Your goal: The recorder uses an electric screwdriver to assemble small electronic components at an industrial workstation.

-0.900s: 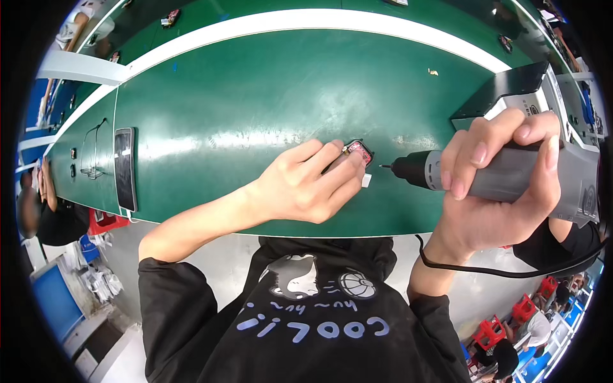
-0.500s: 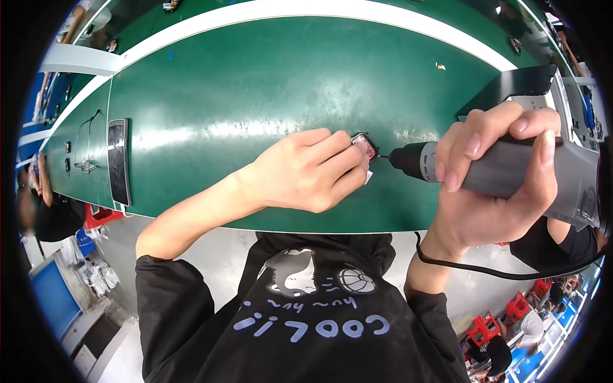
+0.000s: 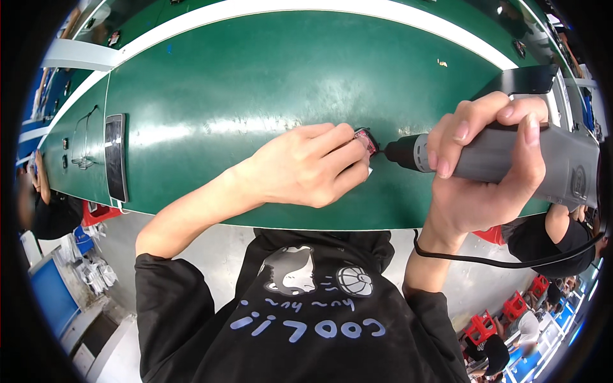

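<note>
My left hand (image 3: 319,165) is closed around a small dark-framed part with a reddish face (image 3: 366,142), just above the green tabletop (image 3: 268,70). Its fingers cover most of the part, so I cannot make out its exact kind. A small white piece shows under the fingertips. In my right hand (image 3: 485,166) is a grey electric screwdriver (image 3: 511,156) with a black nose, held sideways. The thin bit at its tip points left and reaches the right edge of the small part; whether it touches cannot be made out.
A black cord (image 3: 498,260) runs below my right wrist. At the back right stands a black and white box-like holder (image 3: 527,80). A dark flat device (image 3: 115,156) and a wire stand (image 3: 83,143) lie at the left. People sit near red stools (image 3: 480,327) at both sides.
The screwdriver and my right hand have shifted slightly left, bringing the bit closer to the small part. My left hand keeps its hold, almost unmoved.
</note>
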Action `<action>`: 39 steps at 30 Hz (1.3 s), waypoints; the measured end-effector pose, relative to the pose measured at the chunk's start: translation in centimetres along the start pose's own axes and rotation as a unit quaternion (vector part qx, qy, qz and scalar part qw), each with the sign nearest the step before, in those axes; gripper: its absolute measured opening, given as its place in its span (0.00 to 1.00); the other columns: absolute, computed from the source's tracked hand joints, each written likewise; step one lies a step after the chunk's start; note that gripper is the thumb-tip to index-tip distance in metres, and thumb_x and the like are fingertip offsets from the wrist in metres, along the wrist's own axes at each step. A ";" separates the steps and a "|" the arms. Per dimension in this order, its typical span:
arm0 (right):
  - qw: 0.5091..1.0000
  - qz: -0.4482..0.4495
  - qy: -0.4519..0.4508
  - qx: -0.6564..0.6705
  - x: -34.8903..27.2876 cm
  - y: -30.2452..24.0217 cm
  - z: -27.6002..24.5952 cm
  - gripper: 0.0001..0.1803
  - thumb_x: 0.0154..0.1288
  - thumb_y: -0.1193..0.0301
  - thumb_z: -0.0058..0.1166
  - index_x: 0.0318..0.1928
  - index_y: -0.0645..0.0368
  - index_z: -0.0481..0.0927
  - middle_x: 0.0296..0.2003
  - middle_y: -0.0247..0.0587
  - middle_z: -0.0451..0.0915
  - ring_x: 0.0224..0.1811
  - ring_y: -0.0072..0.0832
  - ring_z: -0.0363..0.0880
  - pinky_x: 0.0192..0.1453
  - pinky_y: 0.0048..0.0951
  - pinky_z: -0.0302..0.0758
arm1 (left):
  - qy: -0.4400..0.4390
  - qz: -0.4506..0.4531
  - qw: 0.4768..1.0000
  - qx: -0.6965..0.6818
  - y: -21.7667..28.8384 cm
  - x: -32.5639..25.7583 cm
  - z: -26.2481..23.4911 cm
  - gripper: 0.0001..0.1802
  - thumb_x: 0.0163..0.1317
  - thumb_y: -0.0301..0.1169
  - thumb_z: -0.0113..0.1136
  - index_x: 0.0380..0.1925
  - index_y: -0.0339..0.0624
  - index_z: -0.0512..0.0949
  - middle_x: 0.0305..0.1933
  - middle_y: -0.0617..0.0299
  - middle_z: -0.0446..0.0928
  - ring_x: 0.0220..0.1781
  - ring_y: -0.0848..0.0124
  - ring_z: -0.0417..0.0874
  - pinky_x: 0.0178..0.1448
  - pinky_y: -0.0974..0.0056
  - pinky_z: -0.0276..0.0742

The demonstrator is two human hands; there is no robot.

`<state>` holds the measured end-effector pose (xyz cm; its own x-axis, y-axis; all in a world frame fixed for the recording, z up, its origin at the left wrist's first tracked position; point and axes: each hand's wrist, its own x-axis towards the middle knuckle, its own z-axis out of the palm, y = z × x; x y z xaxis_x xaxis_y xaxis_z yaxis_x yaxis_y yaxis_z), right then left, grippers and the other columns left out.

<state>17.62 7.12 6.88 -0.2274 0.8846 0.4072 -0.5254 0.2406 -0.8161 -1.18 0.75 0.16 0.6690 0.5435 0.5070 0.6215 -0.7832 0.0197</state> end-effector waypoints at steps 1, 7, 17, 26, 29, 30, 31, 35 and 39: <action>1.000 -0.002 0.003 0.003 -0.1 -0.1 0.1 0.14 0.76 0.62 0.32 0.41 0.60 0.65 0.25 0.49 0.72 0.08 0.27 0.59 0.12 0.29 0.62 | -0.002 -0.002 1.000 -0.007 0.0 0.0 0.0 0.15 0.45 0.24 0.64 0.36 0.34 0.82 0.41 0.57 0.81 0.35 0.69 0.80 0.35 0.70 0.81; 1.000 0.004 -0.006 0.003 0.0 -0.1 0.1 0.14 0.76 0.62 0.33 0.42 0.60 0.65 0.25 0.48 0.71 0.09 0.27 0.59 0.13 0.29 0.62 | -0.003 -0.008 1.000 -0.024 -0.1 0.0 0.0 0.14 0.45 0.24 0.64 0.36 0.34 0.82 0.41 0.57 0.81 0.34 0.69 0.80 0.35 0.69 0.82; 0.999 -0.009 -0.020 0.031 -0.3 0.1 -0.3 0.14 0.75 0.62 0.30 0.42 0.60 0.66 0.22 0.45 0.67 0.11 0.27 0.59 0.15 0.30 0.63 | 0.033 -0.015 0.999 -0.011 0.0 0.0 0.4 0.11 0.44 0.24 0.65 0.31 0.35 0.81 0.39 0.60 0.80 0.35 0.69 0.80 0.34 0.70 0.82; 0.998 -0.034 -0.050 -0.003 -0.5 0.1 -0.3 0.17 0.75 0.61 0.29 0.45 0.60 0.67 0.27 0.46 0.69 0.12 0.27 0.60 0.16 0.30 0.63 | 0.022 -0.021 0.999 -0.019 -0.1 -0.2 0.4 0.10 0.43 0.24 0.65 0.30 0.36 0.81 0.40 0.61 0.81 0.35 0.69 0.79 0.33 0.70 0.81; 0.998 -0.036 -0.056 -0.001 -0.6 -0.7 -0.6 0.17 0.75 0.60 0.29 0.46 0.59 0.66 0.27 0.45 0.69 0.12 0.27 0.61 0.16 0.30 0.64 | 0.024 -0.016 0.999 -0.025 0.0 0.0 0.7 0.10 0.44 0.24 0.65 0.29 0.35 0.80 0.40 0.61 0.81 0.35 0.69 0.79 0.33 0.70 0.81; 0.997 -0.033 -0.070 0.012 -0.6 -0.6 -0.5 0.17 0.75 0.60 0.28 0.46 0.59 0.66 0.27 0.45 0.69 0.12 0.27 0.61 0.16 0.30 0.64 | 0.023 -0.019 0.999 -0.022 0.0 -0.1 0.6 0.10 0.44 0.24 0.65 0.29 0.35 0.80 0.40 0.61 0.81 0.35 0.69 0.79 0.33 0.70 0.81; 0.997 -0.031 -0.073 0.015 -0.6 -0.5 -0.5 0.17 0.75 0.60 0.28 0.46 0.59 0.66 0.27 0.45 0.69 0.12 0.27 0.61 0.16 0.30 0.64 | 0.024 -0.020 0.999 -0.014 0.0 -0.3 0.6 0.10 0.44 0.24 0.65 0.29 0.36 0.80 0.40 0.61 0.81 0.34 0.69 0.79 0.33 0.70 0.81; 0.997 -0.026 -0.064 0.015 -0.8 -0.2 -0.5 0.17 0.75 0.60 0.28 0.46 0.59 0.66 0.27 0.45 0.69 0.12 0.26 0.61 0.16 0.30 0.64 | 0.021 -0.015 1.000 -0.010 0.0 -0.3 0.5 0.09 0.44 0.24 0.65 0.29 0.36 0.80 0.41 0.60 0.81 0.34 0.69 0.79 0.33 0.70 0.81; 0.998 -0.021 -0.065 0.006 -0.9 0.1 -0.6 0.16 0.75 0.61 0.27 0.46 0.59 0.66 0.28 0.46 0.69 0.13 0.27 0.61 0.16 0.30 0.64 | 0.022 -0.017 0.999 -0.018 0.0 -0.3 0.5 0.09 0.43 0.24 0.66 0.28 0.36 0.80 0.41 0.60 0.80 0.34 0.69 0.79 0.32 0.70 0.80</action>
<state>18.26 6.62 6.23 -0.3094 0.8143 0.4912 -0.5457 0.2710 -0.7929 -1.17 0.76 -0.42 0.6289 0.5573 0.5422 0.6283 -0.7750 0.0678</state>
